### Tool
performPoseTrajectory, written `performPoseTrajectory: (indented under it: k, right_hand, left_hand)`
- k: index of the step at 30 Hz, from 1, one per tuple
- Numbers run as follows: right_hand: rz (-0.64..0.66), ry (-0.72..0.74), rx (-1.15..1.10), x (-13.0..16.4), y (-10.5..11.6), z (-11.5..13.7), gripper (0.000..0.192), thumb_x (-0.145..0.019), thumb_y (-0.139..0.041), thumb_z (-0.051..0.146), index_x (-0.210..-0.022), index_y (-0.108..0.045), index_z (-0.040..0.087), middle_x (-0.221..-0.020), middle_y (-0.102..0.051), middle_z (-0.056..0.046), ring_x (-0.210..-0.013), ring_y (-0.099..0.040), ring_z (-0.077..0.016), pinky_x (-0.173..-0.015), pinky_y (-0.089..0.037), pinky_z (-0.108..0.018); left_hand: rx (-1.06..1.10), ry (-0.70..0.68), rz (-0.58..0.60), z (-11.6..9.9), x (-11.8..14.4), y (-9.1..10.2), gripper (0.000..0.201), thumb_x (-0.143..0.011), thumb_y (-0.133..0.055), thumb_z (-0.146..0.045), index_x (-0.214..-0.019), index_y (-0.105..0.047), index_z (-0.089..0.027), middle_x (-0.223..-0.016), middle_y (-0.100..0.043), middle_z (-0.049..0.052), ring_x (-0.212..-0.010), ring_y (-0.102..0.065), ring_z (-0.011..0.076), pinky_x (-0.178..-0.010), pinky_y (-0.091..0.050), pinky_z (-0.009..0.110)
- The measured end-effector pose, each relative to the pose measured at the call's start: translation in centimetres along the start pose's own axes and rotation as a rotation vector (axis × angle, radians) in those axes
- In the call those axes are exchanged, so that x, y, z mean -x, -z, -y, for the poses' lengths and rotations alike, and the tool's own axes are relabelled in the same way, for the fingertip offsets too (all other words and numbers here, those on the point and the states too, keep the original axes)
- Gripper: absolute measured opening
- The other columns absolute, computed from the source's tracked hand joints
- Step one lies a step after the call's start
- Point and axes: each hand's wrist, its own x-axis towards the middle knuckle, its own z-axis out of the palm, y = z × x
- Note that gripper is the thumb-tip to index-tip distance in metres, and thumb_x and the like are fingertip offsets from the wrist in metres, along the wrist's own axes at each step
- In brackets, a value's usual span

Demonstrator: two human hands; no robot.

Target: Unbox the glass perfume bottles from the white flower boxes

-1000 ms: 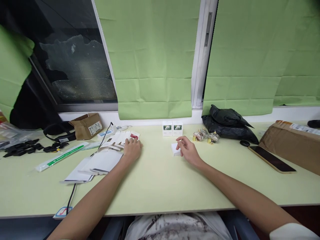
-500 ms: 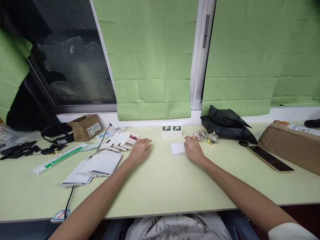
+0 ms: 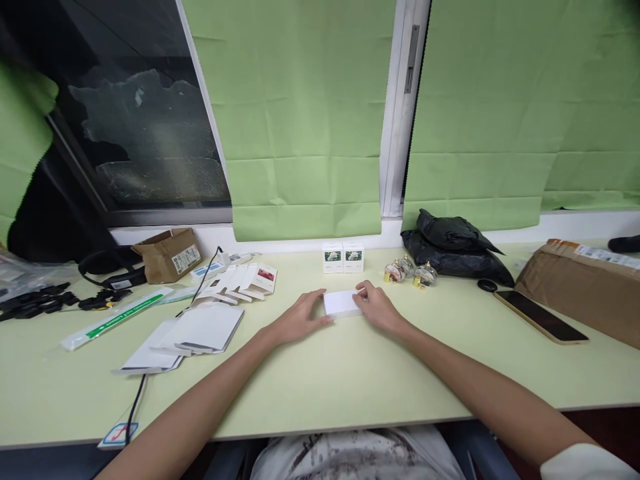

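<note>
White on top and along its front side, the flat box (image 3: 341, 303) lay on the pale green table (image 3: 320, 393), and we saw it between the person's two hands. The left hand (image 3: 299, 320) curved round its left end, thumb near the front corner and fingers near the back one, spread well apart; we could not tell whether they pressed on it. The right hand (image 3: 379, 308) had its bent fingers and thumb closed on the right end.

Behind the flat box we noted two small printed boxes (image 3: 343, 259), upright and side by side. Right of these stood glass ornaments (image 3: 426, 274) with gold-coloured parts, near the black plastic bags (image 3: 460, 250). Farther right, we found a phone (image 3: 543, 317) lying face up next to a large brown carton (image 3: 583, 290).

On the left we made out a row of white cartons (image 3: 240, 281), overlapping one another, and nearer the person a few flattened white packets (image 3: 205, 327). Beyond them lay a green-striped plastic sleeve (image 3: 117, 319) and an open brown box (image 3: 167, 257).
</note>
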Motion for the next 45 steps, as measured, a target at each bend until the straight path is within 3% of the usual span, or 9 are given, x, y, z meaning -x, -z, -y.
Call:
performPoseTrajectory:
  k: [9,12,15,19,22,26,32,38,45]
  right_hand:
    - [0.055,-0.072,-0.423,-0.3,-1.9,-0.5,0.043,-0.093,-0.057,0.039,-0.132,-0.053,0.023,-0.117,-0.071,-0.01,-0.101,-0.067,-0.024,-0.091,-0.051,-0.039]
    - [0.055,-0.149,-0.659,-0.8,-2.0,-0.4,0.039,-0.092,-0.056,0.039,-0.127,-0.055,0.022,-0.116,-0.071,-0.009,-0.098,-0.069,-0.0233,-0.086,-0.055,-0.039]
    - [0.002,-0.216,-0.761,-1.1,-1.9,-0.3,0.032,-0.092,-0.054,0.041,-0.117,-0.06,0.022,-0.106,-0.071,-0.008,-0.095,-0.069,-0.0235,-0.082,-0.057,-0.037]
    - [0.007,-0.175,-0.688,-1.1,-1.5,-0.4,0.029,-0.093,-0.053,0.041,-0.109,-0.064,0.021,-0.096,-0.071,-0.008,-0.091,-0.067,-0.0232,-0.079,-0.056,-0.037]
    - [0.036,0.023,-0.456,-0.8,-1.0,-0.6,0.029,-0.09,-0.06,0.037,-0.113,-0.067,0.021,-0.111,-0.071,-0.008,-0.098,-0.065,-0.023,-0.085,-0.053,-0.037]
    - [0.1,0.267,-0.147,-0.4,-0.6,-0.5,0.046,-0.091,-0.064,0.032,-0.136,-0.062,0.025,-0.137,-0.063,-0.008,-0.123,-0.055,-0.0268,-0.103,-0.046,-0.042]
    - [0.167,0.316,0.093,-0.1,-0.8,-0.1,0.049,-0.094,-0.064,0.029,-0.142,-0.058,0.025,-0.131,-0.067,-0.008,-0.123,-0.054,-0.03,-0.106,-0.038,-0.048]
    - [0.158,0.305,0.163,0.2,-0.8,0.3,0.044,-0.093,-0.067,0.038,-0.135,-0.061,0.027,-0.114,-0.07,-0.007,-0.109,-0.056,-0.0283,-0.096,-0.04,-0.045]
    - [0.181,0.359,0.166,0.0,-1.7,0.8,0.08,-0.092,-0.069,0.052,-0.159,-0.036,0.027,-0.145,-0.058,-0.012,-0.135,-0.045,-0.0326,-0.109,-0.033,-0.049]
  left_hand:
    - [-0.049,-0.042,-0.078,1.3,-0.9,-0.1,0.084,-0.092,-0.067,-0.056,-0.161,-0.029,-0.028,-0.16,-0.043,0.013,-0.145,-0.042,0.0331,-0.119,-0.036,0.048]
    - [-0.008,-0.139,-0.16,0.2,-0.9,-0.1,0.091,-0.089,-0.073,-0.047,-0.163,-0.023,-0.032,-0.157,-0.043,0.011,-0.142,-0.045,0.0312,-0.118,-0.038,0.048]
    - [0.111,-0.186,-0.2,-1.9,-0.6,0.1,0.084,-0.087,-0.076,-0.046,-0.158,-0.033,-0.032,-0.14,-0.056,0.009,-0.13,-0.055,0.0275,-0.114,-0.043,0.044]
    - [0.344,-0.109,-0.147,-4.0,-0.3,0.2,0.038,-0.101,-0.054,-0.051,-0.122,-0.066,-0.022,-0.117,-0.069,0.008,-0.109,-0.065,0.0232,-0.097,-0.05,0.035]
    - [0.419,-0.053,-0.029,-4.3,-0.2,-0.1,0.045,-0.103,-0.047,-0.055,-0.099,-0.072,-0.017,-0.089,-0.072,0.006,-0.087,-0.065,0.0202,-0.083,-0.05,0.032]
    - [0.37,0.015,0.083,-3.8,0.0,-0.7,0.039,-0.099,-0.056,-0.055,-0.106,-0.07,-0.019,-0.068,-0.064,0.0,-0.065,-0.059,0.0161,-0.066,-0.046,0.029]
    - [-0.016,-0.077,0.026,-3.2,0.4,-0.2,0.035,-0.087,-0.073,-0.048,-0.111,-0.062,-0.025,-0.089,-0.065,0.0,-0.078,-0.06,0.0186,-0.071,-0.047,0.031]
    - [-0.223,-0.092,-0.057,-1.6,0.2,0.2,0.082,-0.078,-0.079,-0.058,-0.145,-0.044,-0.026,-0.145,-0.052,0.013,-0.134,-0.048,0.0352,-0.109,-0.043,0.051]
    - [-0.175,0.04,0.078,-1.1,0.2,0.3,0.107,-0.081,-0.071,-0.071,-0.164,-0.016,-0.032,-0.161,-0.043,0.012,-0.149,-0.032,0.0402,-0.117,-0.033,0.058]
